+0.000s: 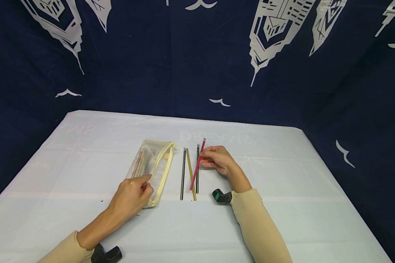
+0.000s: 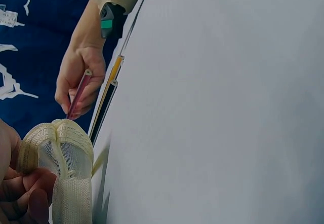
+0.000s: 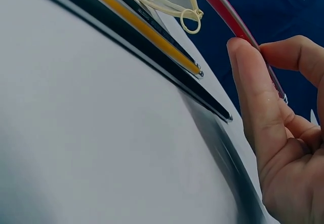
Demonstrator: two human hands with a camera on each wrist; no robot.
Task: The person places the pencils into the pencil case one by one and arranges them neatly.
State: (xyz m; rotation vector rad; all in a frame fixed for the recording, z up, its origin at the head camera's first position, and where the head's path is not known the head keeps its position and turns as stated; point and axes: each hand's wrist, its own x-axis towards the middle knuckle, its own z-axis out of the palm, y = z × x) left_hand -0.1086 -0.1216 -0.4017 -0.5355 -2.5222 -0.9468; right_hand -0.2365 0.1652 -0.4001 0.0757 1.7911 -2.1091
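My right hand pinches a red pencil between thumb and fingers; the pencil slants over the others in the head view. Beneath and beside it lie two black pencils and a yellow pencil. Left of them is a see-through mesh pencil case with a cream zip edge, its mouth gaping. Several slim pencils show inside the case. My left hand grips the near part of its edge, index finger laid along the mesh; the left wrist view shows fingers behind the cream trim.
A white cloth covers the table. Behind it hangs a dark blue curtain with white prints. Each wrist wears a black camera mount. A cream zip-pull loop sticks out at the case's far end.
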